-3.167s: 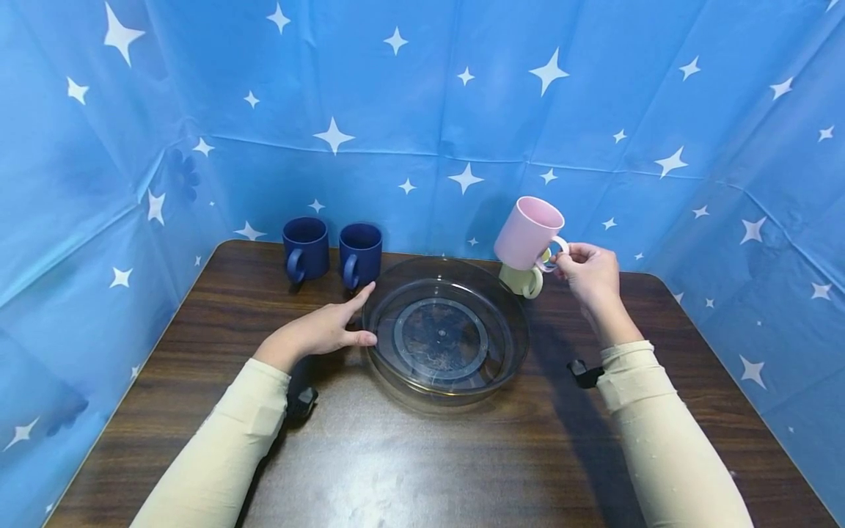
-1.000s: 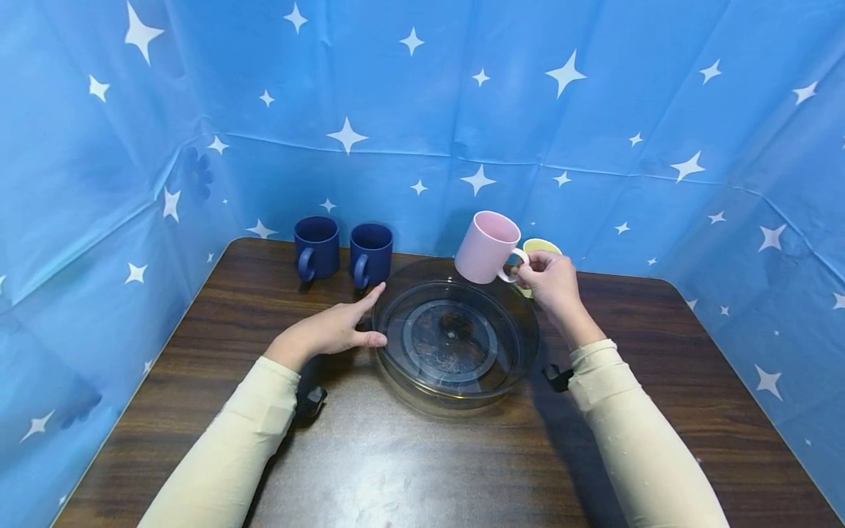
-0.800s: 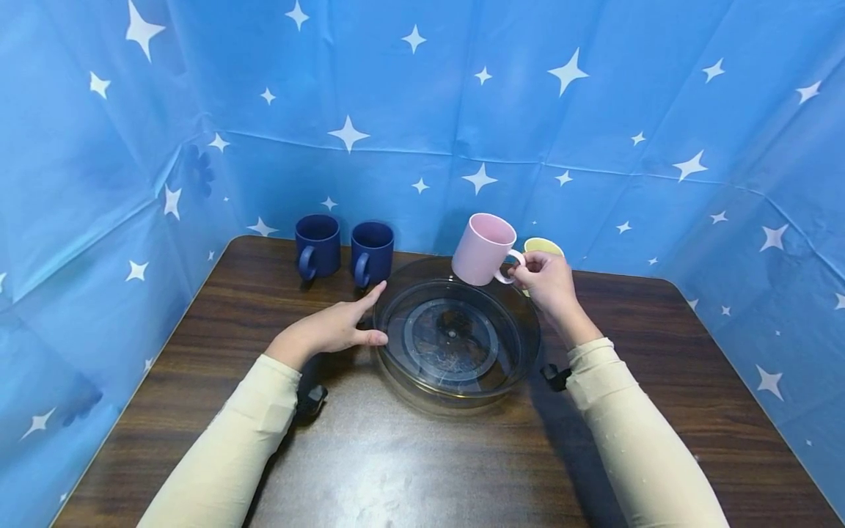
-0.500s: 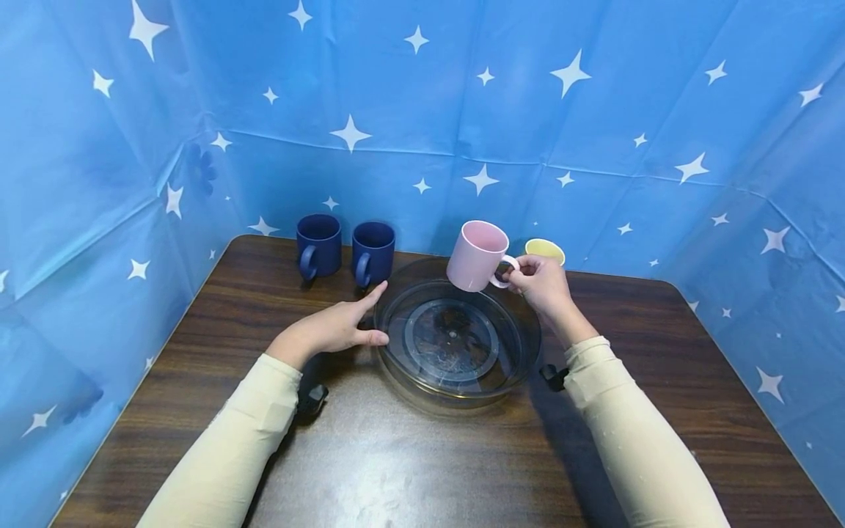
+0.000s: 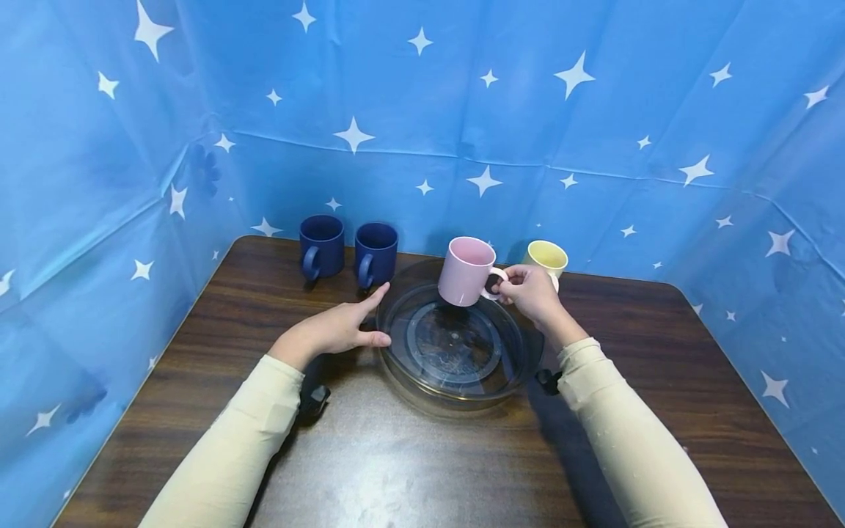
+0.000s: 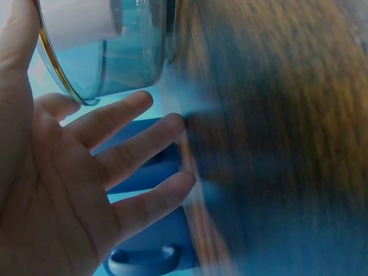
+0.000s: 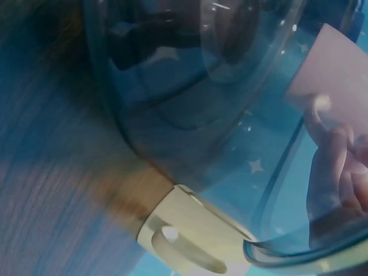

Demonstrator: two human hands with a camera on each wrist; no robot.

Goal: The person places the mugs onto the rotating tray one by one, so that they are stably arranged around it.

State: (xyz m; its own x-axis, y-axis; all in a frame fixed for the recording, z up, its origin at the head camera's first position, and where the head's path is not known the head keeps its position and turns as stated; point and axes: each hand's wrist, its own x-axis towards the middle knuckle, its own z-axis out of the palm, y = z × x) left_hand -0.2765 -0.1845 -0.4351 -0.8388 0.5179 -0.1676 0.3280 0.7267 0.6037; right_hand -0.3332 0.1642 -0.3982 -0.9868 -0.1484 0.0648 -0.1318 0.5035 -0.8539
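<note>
Across and down from its earlier place in front of the yellow mug, the pink mug now hangs over the far part of the glass bowl, tilted less than before. Its handle is pinched in the fingers of the right hand, which travels with it and leaves more of the yellow mug showing at the bowl's far right. The left hand keeps its place at the bowl's left side, fingers spread apart, thumb and forefinger at the rim, probably steadying it. Two blue mugs, one at far left and one nearer the bowl, stay upright on the tabletop. So the pink mug's sideways carry looks largely done; its base appears clear of the bowl's floor, though whether it sits below the rim cannot be told.
</note>
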